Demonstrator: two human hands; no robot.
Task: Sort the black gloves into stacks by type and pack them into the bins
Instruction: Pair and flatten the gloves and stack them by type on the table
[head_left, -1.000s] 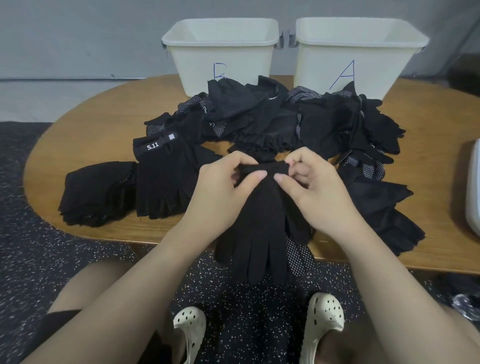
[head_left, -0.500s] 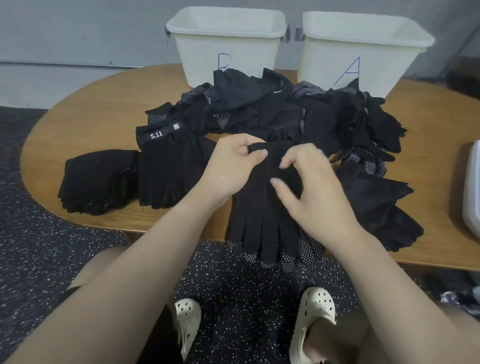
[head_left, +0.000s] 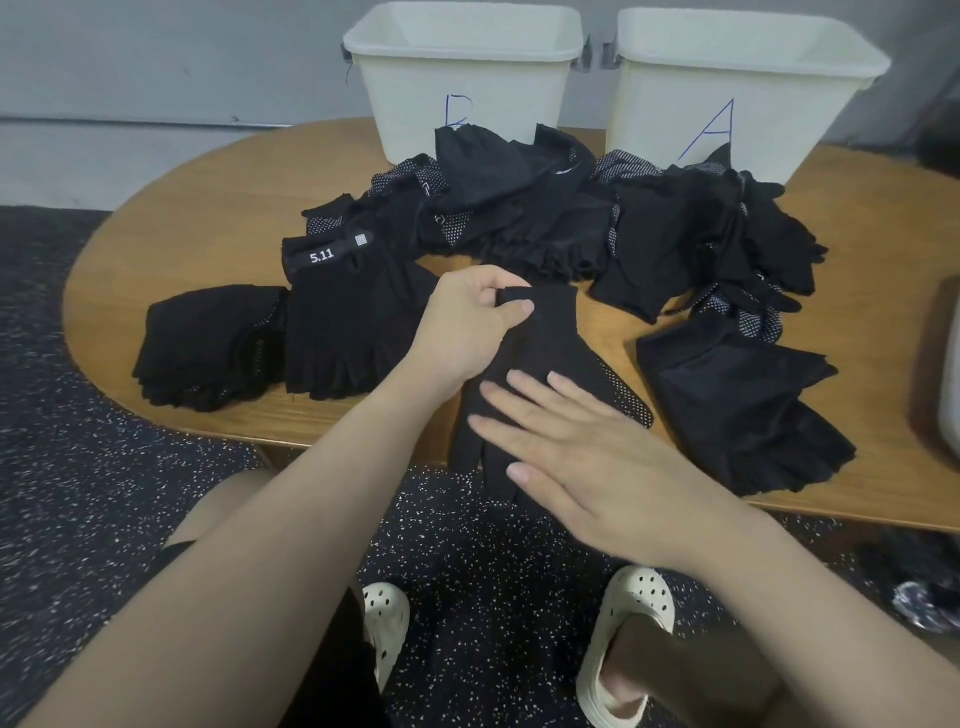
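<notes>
Head view: my left hand (head_left: 470, 325) pinches the cuff of a full-finger glove (head_left: 550, 364) at the table's (head_left: 208, 208) near edge; my right hand (head_left: 576, 457) lies flat on it. Soft, light, limp fabric, I judge: best gripped at the cuff.

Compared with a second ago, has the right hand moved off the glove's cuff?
Yes. The right hand slid from the cuff toward the near table edge, lying flat on the full-finger glove.

full-finger glove (head_left: 550, 358): black, flat, fingers overhanging table edge | bins (head_left: 462, 78): white, upright, behind
</notes>
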